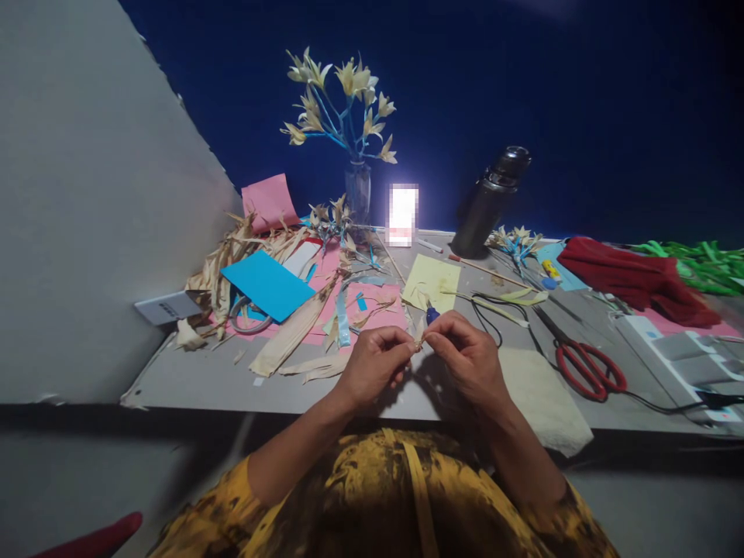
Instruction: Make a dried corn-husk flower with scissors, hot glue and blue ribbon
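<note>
Pale petal-like piece (pixel 419 339), pinched between left hand (pixel 377 360) and right hand (pixel 466 355), both fingertip grips closed on it, above tabletop (pixel 215 384) near front edge. I'd pinch lightly, evenly, since from afar it looks fragile.

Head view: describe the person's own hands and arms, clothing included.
The left hand and right hand are bare: no gloves, watch or bracelet can be seen. The left sleeve and right sleeve are yellow with dark, blotchy patterning, and both stop well short of the hands.
</note>
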`<action>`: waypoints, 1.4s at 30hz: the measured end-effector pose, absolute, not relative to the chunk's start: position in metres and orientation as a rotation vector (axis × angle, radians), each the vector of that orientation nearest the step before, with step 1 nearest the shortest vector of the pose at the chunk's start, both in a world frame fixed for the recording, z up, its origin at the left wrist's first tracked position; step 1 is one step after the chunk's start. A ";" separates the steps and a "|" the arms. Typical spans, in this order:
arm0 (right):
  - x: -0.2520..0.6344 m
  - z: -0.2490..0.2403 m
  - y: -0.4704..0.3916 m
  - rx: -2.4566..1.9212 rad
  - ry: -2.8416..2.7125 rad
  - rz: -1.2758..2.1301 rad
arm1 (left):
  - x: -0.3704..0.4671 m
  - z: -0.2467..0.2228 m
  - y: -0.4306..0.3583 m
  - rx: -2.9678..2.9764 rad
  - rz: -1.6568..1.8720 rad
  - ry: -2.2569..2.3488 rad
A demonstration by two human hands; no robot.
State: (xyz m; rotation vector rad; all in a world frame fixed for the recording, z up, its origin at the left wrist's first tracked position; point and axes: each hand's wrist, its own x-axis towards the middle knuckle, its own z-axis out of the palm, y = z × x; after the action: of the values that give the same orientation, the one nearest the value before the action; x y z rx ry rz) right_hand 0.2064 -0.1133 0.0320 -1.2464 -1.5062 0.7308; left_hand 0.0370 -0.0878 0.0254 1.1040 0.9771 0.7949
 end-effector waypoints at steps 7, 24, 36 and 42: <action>0.205 0.032 -0.113 -1.280 -1.514 0.706 | 0.038 0.025 -0.089 1.173 0.796 0.980; 0.202 0.033 -0.110 -1.309 -1.563 0.507 | 0.041 0.019 -0.088 1.090 0.854 0.950; 0.199 0.033 -0.110 -1.331 -1.510 0.494 | 0.044 0.024 -0.090 1.350 0.881 1.055; 0.201 0.025 -0.117 -1.331 -1.303 0.521 | 0.043 0.024 -0.088 1.261 0.847 1.075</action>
State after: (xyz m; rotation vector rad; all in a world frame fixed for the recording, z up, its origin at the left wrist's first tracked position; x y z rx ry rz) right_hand 0.2008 -0.1173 0.0249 -1.3313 -1.3032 0.5214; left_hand 0.0428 -0.0881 0.0236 1.2613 1.0747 0.8473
